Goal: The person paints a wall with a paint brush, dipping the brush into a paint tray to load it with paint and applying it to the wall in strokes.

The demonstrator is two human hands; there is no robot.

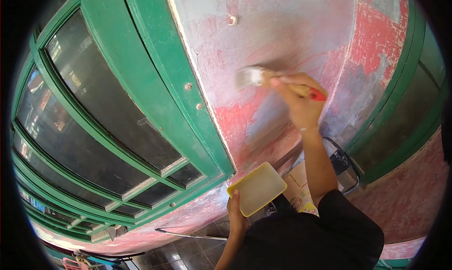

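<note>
My right hand (pixel 301 100) is closed around the handle of a paintbrush (pixel 270 77), its handle end red. White paint coats the bristles, which are slightly blurred and lie against or very close to the wall (pixel 278 30). That wall is patchy pink, red and grey-white. Lower down, my left hand (pixel 238 211) grips the near left side of a shallow yellow-rimmed tray (pixel 258 211), thumb over the rim. Pale, whitish liquid covers the inside of the tray. The fingers beneath it are mostly hidden.
A green-framed window (pixel 165 82) with dark panes fills the left side. Another green frame (pixel 409 91) stands at right. Below my right arm are a black-rimmed chair (pixel 356 176) and cardboard (pixel 296 178). A long pole (pixel 193 235) is near the dark tiled floor (pixel 188 256).
</note>
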